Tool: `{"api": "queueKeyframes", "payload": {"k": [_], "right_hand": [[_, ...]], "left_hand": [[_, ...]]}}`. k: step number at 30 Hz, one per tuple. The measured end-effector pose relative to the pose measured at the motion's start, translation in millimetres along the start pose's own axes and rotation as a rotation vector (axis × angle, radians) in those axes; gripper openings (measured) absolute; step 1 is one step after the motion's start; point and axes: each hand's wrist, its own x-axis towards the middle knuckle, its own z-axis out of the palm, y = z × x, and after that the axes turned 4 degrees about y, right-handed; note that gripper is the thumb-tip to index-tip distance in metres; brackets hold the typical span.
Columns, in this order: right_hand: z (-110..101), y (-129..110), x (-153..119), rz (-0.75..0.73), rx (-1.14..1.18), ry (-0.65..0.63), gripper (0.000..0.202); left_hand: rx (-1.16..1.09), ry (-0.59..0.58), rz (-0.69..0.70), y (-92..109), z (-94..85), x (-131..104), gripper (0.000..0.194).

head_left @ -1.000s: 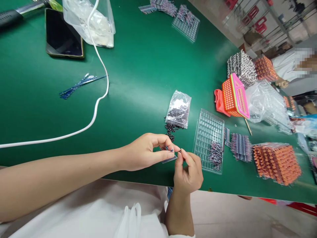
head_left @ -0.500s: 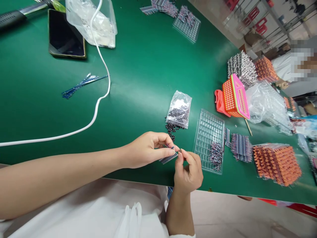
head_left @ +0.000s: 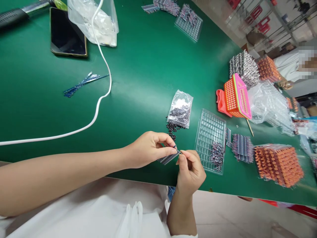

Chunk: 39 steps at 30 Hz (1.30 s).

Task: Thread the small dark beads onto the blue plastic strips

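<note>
Blue-grey and finely slatted, one small flat panel (head_left: 168, 159) is held above a green tabletop (head_left: 138, 86), near its edge, pinched between the thumb and fingers of the left hand (head_left: 151, 150). One tiny dark bead-like piece (head_left: 181, 152) is pinched by the right hand (head_left: 190, 173), its thumb and index fingertip pressed together at the panel's right end; whether piece and panel are joined cannot be told. Two trays of clear plastic, rowed with small cells, can be counted: in the nearer tray (head_left: 210, 127), just right of the right hand, one heap of thin dark-and-pink parts (head_left: 217, 155) is held; on the farther tray (head_left: 192, 30), a clump of similar parts (head_left: 188, 15) is borne. One clear plastic bag (head_left: 180, 105) is partly filled with small dark beads (head_left: 178, 115), and more loose beads (head_left: 171, 127) are strewn at its lower edge, too many to be counted. One orange-and-pink lattice plastic basket (head_left: 235, 99) is seen beyond the nearer tray; its inside cannot be made out.
</note>
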Motion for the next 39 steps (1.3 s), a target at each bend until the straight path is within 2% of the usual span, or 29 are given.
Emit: {"api": "queueKeyframes", "payload": {"k": [17, 29, 34, 39], "right_hand": [[0, 0, -1, 0.022, -0.054, -0.025, 0.005], [0, 1, -1, 0.067, 0.040, -0.021, 0.008], [-5, 1, 3, 0.199, 0.141, -0.138, 0.005], [-11, 4, 7, 0.354, 0.286, -0.269, 0.008]], "left_hand": [[0.106, 0.008, 0.015, 2, -0.5, -2, 0.020], [0.161, -0.013, 0.057, 2, -2.3, -2, 0.020], [0.236, -0.039, 0.108, 0, -4.4, -2, 0.022], [0.259, -0.058, 0.100, 1, -4.4, -2, 0.022]]}}
